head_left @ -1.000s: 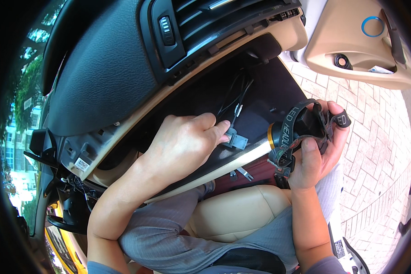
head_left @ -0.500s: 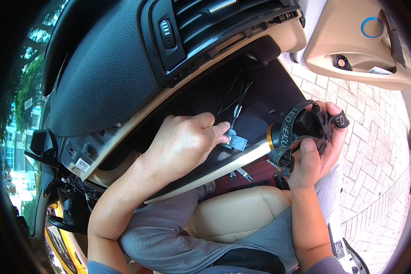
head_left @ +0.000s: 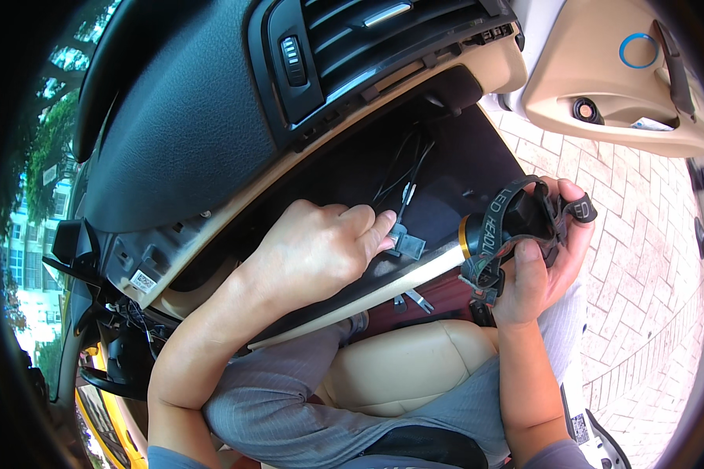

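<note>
My left hand [head_left: 321, 242] is over the open glovebox [head_left: 485, 141], its thumb and forefinger pinched at the near end of a small grey rectangular electrical connector [head_left: 408, 245]. Thin black wires [head_left: 407, 187] run from that piece back into the dark compartment; a little white sleeve shows on one of them. The fingertips partly cover the piece's left end. In my right hand [head_left: 536, 273] is a headlamp [head_left: 516, 215] with a gold ring and a patterned elastic strap. Its front points left at the glovebox's cream edge [head_left: 438, 262], where a bright patch shows.
Above lies the dark dashboard [head_left: 180, 133] with an air vent [head_left: 383, 39]. A panel-less dash end [head_left: 141, 266] is at left. At right, the beige door [head_left: 602, 62] stands open over paving [head_left: 626, 234]. Below are a metal tool [head_left: 418, 301] and a cream seat [head_left: 399, 367].
My left fingers and the grey connector have shifted very slightly, and the connector sits tilted a little differently. My right hand and the headlamp stay about where they were.
</note>
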Demonstrator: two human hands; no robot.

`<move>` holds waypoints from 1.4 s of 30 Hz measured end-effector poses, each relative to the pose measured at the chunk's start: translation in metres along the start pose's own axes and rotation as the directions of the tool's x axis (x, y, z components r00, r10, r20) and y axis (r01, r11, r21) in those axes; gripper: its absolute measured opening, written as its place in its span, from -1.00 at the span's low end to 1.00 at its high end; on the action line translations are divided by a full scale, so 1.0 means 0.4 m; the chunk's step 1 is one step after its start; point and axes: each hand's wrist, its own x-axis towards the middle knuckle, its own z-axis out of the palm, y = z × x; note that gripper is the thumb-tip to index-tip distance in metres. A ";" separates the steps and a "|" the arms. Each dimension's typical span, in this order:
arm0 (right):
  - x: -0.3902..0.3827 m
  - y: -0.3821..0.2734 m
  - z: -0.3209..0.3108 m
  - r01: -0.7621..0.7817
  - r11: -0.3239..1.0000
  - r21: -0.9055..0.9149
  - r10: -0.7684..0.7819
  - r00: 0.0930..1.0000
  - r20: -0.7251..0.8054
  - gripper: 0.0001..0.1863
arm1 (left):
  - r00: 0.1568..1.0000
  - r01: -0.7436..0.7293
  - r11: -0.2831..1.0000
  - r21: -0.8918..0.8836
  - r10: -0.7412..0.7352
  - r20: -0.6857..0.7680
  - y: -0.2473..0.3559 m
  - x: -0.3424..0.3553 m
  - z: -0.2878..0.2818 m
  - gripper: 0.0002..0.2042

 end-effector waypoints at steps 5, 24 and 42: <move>-0.001 -0.001 -0.001 -0.011 1.000 -0.007 0.011 1.000 -0.001 -0.30 | 1.000 -0.017 1.000 0.006 0.017 0.009 -0.004 0.000 0.001 -0.72; -0.002 0.008 0.003 0.029 1.000 -0.004 -0.029 1.000 0.000 -0.32 | 0.999 0.052 0.985 -0.166 -0.050 0.014 0.002 0.019 -0.001 -0.79; -0.004 0.015 0.002 0.041 0.999 -0.025 -0.040 0.999 0.009 -0.32 | 0.993 0.006 0.999 0.053 -0.012 0.120 0.030 0.025 -0.028 -0.78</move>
